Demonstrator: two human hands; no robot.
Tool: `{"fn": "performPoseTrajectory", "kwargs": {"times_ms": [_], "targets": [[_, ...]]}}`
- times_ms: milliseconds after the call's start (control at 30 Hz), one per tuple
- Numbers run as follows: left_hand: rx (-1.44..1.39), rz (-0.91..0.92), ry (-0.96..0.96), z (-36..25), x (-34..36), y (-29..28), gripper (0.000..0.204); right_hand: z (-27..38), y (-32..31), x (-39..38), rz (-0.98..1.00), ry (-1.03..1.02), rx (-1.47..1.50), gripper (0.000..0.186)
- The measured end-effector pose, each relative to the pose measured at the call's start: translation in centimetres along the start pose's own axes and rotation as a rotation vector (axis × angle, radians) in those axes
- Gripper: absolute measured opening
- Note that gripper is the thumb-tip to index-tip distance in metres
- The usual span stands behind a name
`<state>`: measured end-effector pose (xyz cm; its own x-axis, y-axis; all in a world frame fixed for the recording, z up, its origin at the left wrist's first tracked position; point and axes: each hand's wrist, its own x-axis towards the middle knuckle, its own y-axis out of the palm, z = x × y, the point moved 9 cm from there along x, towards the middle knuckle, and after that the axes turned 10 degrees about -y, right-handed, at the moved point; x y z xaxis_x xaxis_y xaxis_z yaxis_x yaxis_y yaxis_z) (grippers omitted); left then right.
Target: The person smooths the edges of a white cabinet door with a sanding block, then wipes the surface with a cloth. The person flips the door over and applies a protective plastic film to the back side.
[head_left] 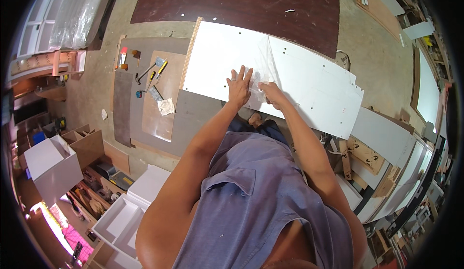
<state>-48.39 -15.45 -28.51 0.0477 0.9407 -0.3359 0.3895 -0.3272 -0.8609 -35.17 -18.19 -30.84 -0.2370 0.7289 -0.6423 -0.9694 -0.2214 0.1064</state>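
Observation:
A long white panel (212,56) with small dark holes lies at an angle before me. My left hand (239,86) rests on it near the front edge, fingers spread and flat. Just right of it, my right hand (273,94) is closed, thumb and fingers pinching a crumpled piece of clear plastic film (266,63). The film fans out over the panel away from me, and part of it is bunched up between my two hands.
Left of the panel, a grey board (186,124) carries a hammer (145,74), a yellow-handled cutter (163,67), a blue tape measure (139,94) and a white cloth (166,106). A dark brown sheet (237,3) lies beyond. White drawers (118,220) and wood offcuts (365,154) stand near my sides.

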Motion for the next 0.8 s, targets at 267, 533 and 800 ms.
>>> {"fn": "performPoseTrajectory", "kwargs": {"times_ms": [267,533,800], "targets": [[-0.214,0.044,0.103,-6.8,-3.9,0.7,0.061,-0.2,-5.5,-6.4,-0.004,-0.001,0.061,0.033],[-0.213,0.167,0.197,-14.1,-9.1,1.2,0.061,1.2,-10.7,-14.4,0.006,-0.002,-0.047,0.033],[-0.108,0.320,0.507,-19.3,-14.2,0.5,0.072,1.1,-13.8,-21.1,-0.118,-0.033,-0.105,0.036]]}}
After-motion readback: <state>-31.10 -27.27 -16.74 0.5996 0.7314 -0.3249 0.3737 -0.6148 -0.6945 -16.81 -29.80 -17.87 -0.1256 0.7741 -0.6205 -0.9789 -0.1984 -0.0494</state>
